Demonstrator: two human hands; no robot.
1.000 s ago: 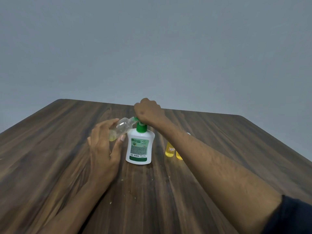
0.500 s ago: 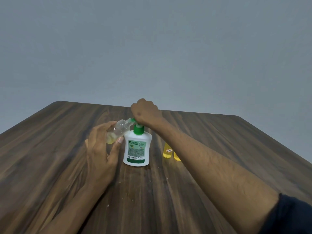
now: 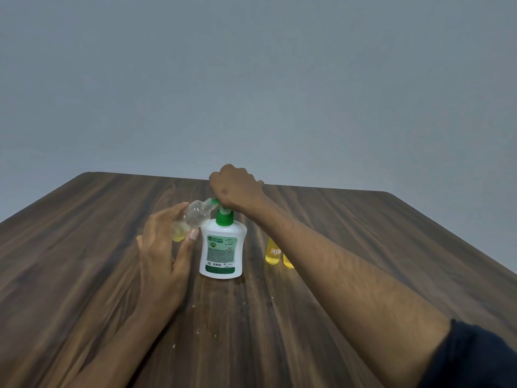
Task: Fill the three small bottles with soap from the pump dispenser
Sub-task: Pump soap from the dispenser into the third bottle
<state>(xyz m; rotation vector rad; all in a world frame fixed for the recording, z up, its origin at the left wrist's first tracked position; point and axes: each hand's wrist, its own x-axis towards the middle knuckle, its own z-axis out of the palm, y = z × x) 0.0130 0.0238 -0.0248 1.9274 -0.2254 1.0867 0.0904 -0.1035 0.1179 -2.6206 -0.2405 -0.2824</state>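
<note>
Soap is being caught in a small clear bottle (image 3: 191,221), gripped tilted by the left hand (image 3: 165,256) with its mouth at the green spout, while the curled right hand (image 3: 235,189) presses the pump dispenser (image 3: 223,247) standing on the bench (image 3: 84,247) (two yellow-filled bottles (image 3: 275,252) wait beside it).

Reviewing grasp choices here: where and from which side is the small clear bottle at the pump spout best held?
Grip the small clear bottle round its lower body from the left, as the left hand does. It tilts with its mouth at the green spout, so the neck must stay free.
</note>
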